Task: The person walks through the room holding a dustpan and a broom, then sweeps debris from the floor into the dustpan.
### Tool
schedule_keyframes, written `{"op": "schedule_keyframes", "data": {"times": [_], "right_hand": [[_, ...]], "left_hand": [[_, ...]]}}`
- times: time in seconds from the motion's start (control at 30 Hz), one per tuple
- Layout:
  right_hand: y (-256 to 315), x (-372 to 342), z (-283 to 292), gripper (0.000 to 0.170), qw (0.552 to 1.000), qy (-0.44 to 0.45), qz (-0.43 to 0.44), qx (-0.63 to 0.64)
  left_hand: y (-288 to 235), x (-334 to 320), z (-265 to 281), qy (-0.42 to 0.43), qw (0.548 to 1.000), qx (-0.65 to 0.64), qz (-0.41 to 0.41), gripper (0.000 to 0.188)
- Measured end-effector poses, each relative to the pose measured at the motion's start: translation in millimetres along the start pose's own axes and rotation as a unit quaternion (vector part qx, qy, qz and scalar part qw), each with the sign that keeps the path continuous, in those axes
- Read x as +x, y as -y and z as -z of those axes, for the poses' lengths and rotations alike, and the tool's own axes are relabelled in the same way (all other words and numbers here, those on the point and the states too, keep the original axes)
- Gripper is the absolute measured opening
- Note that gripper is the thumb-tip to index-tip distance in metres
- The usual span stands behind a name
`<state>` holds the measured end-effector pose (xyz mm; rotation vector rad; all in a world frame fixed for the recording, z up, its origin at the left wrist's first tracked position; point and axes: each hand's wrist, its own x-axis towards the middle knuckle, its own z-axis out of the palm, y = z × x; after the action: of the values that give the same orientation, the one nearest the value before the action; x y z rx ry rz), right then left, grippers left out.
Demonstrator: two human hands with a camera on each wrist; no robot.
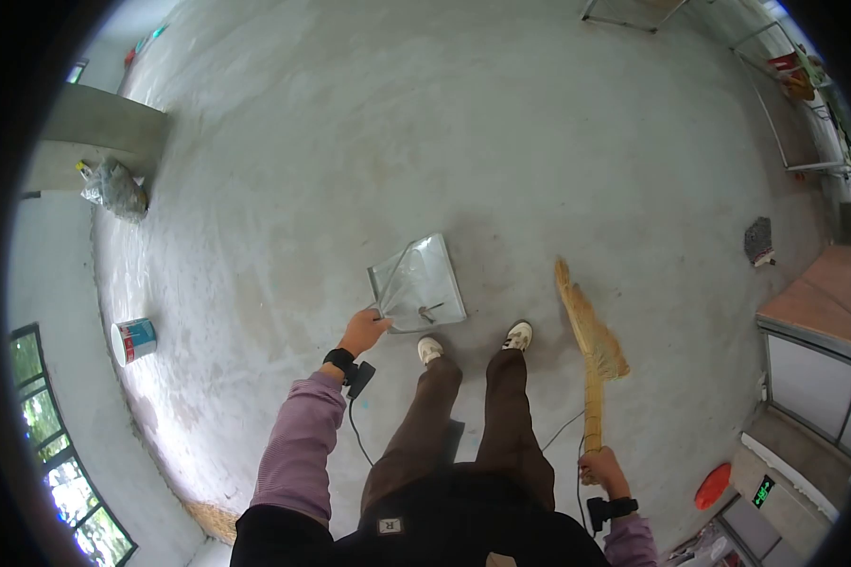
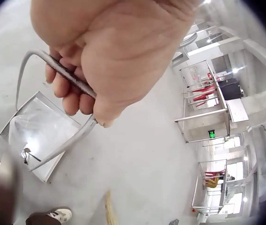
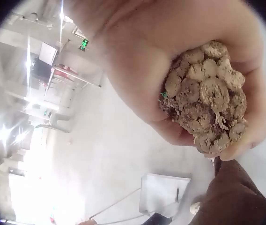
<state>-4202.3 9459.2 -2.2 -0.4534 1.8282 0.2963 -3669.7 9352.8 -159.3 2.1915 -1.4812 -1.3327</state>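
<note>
A square metal dustpan (image 1: 442,265) stands low over the floor in front of the feet, its long bent wire handle rising from it. My left hand (image 1: 364,333) grips that handle; in the left wrist view the fingers (image 2: 71,103) curl round the bar. A clear plastic sheet or bag and a small dark twig-like scrap (image 1: 430,311) lie in the pan. On the right, my right hand (image 1: 605,470) holds a straw broom (image 1: 591,331) by its handle, bristles pointing forward. The cut stalk ends of the handle (image 3: 203,98) fill the fist in the right wrist view.
Both shoes (image 1: 517,335) stand between dustpan and broom. A white and blue bucket (image 1: 134,341) and a stuffed plastic bag (image 1: 118,189) are by the left wall. At right are a dark brush-like object (image 1: 758,241), a cabinet (image 1: 818,298) and a red round object (image 1: 713,486).
</note>
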Motion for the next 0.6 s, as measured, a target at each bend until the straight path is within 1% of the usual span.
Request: {"op": "schedule_keyframes", "data": {"times": [0.03,0.07,0.1,0.17,0.27,0.3,0.37,0.43,0.47,0.57,0.6], "right_hand": [[2,-4,-13,0.024,0.999,-0.011,0.0,-0.033],[-8,-2,-31,0.028,0.999,0.004,-0.018,-0.045],[-10,-11,-47,0.034,0.997,-0.002,-0.021,-0.071],[-15,-19,-79,0.038,0.979,-0.015,0.014,-0.203],[-15,-25,-115,0.039,0.942,0.005,0.115,-0.316],[-7,-29,-125,0.039,0.943,0.03,0.124,-0.308],[6,-31,-118,0.039,0.939,0.081,0.145,-0.301],[21,-40,-97,0.038,0.967,0.148,0.082,-0.192],[27,-47,-86,0.038,0.973,0.181,0.049,-0.134],[38,-68,-48,0.034,0.978,0.185,0.022,-0.089],[42,-73,-38,0.032,0.983,0.17,0.017,-0.073]], "left_hand": [[5,-1,-4,-0.004,1.0,-0.008,0.008,0.039],[12,-3,-7,-0.006,1.0,-0.015,0.018,0.039],[18,-4,-9,0.004,1.0,-0.016,0.026,0.038],[27,-3,-10,0.025,0.999,-0.018,0.037,0.037],[23,-11,-8,0.015,0.998,-0.042,0.048,0.036],[28,-11,0,0.009,0.998,-0.055,0.042,0.036],[25,-15,-1,-0.009,0.996,-0.085,0.035,0.037],[31,-15,-4,-0.017,0.998,-0.061,0.027,0.037],[36,-14,-4,-0.019,0.998,-0.047,0.022,0.037],[54,-10,-7,-0.041,0.999,-0.011,-0.014,0.039],[53,-12,-3,-0.036,0.999,-0.027,-0.001,0.039]]}}
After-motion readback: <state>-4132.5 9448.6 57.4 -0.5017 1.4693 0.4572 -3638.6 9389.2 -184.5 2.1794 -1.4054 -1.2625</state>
